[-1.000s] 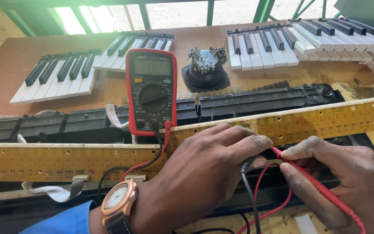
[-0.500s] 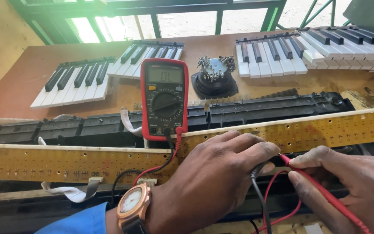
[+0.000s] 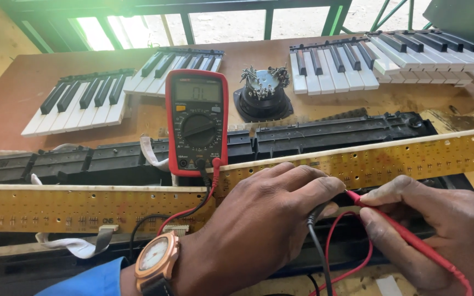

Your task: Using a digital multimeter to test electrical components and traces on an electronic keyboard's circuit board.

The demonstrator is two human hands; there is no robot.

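Nearest, the left hand (image 3: 264, 225), a watch (image 3: 154, 260) on its wrist, is curled with fingers pressed together around the black probe (image 3: 316, 219), whose lead drops toward the near edge. Just right of it, the right hand (image 3: 440, 230) pinches the red probe (image 3: 390, 225) like a pen, its tip angled left to the lower edge of the right yellow board (image 3: 390, 161), close to the black probe's tip, which the left fingers hide.

A second yellow board (image 3: 72, 208) lies to the left, with a grey ribbon cable (image 3: 78, 246) trailing from it. Behind the boards, long black frames (image 3: 330, 134) run across the desk (image 3: 6, 104).

The red meter (image 3: 197, 120) stands propped between the boards, both leads plugged in, its dial turned and its screen lit with a reading. So probing appears under way at one spot; most of both boards looks still unprobed.

Farther off sit a round black part (image 3: 263, 96) with metal tabs and loose key sets (image 3: 352, 60) left and right.
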